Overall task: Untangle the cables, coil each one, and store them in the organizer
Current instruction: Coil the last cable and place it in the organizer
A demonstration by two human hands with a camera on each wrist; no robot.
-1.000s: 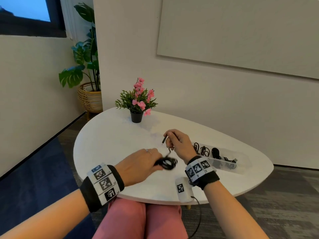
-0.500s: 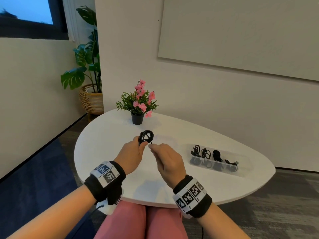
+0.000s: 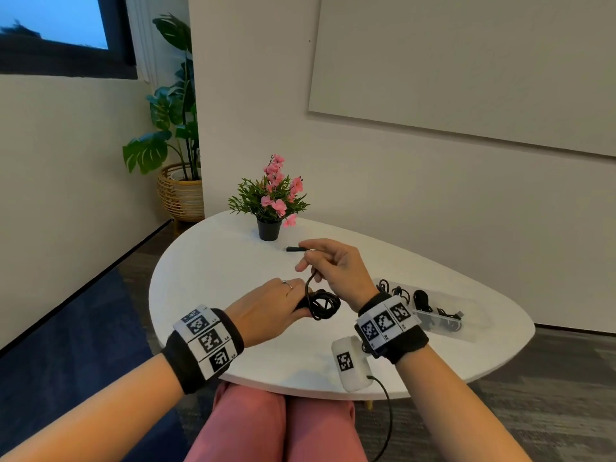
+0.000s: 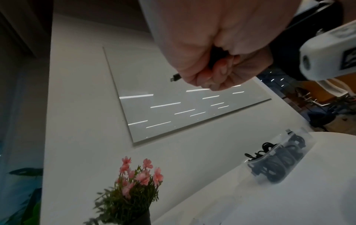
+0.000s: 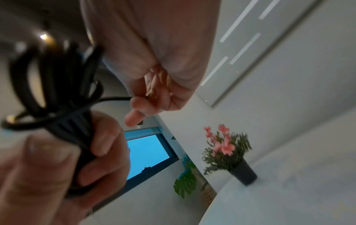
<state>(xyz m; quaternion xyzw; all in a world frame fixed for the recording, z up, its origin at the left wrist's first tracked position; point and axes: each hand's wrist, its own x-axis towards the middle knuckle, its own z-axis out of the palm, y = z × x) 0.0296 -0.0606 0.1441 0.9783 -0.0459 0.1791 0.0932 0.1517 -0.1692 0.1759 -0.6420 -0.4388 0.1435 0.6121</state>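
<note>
A black cable coil (image 3: 321, 303) hangs just above the white table (image 3: 213, 268), gripped at one side by my left hand (image 3: 293, 305). In the right wrist view the left fingers (image 5: 100, 146) wrap the bundle (image 5: 57, 91). My right hand (image 3: 310, 261) is raised behind the coil and pinches the cable's free end, with the plug (image 3: 295, 249) sticking out to the left. The left wrist view shows that plug (image 4: 175, 79) poking from the curled right fingers (image 4: 217, 73). The clear organizer (image 3: 470, 328) lies to the right, holding several coiled black cables (image 3: 421, 300).
A small black pot of pink flowers (image 3: 269, 230) stands at the table's far side, beyond the hands. A large leafy plant in a wicker basket (image 3: 181, 191) is on the floor by the wall. My knees sit under the table's near edge (image 3: 300, 390).
Half a second ago the left hand held the coil up farther out over the table. The coil is now lower and nearer, and the right hand has drawn the free end up and away.
</note>
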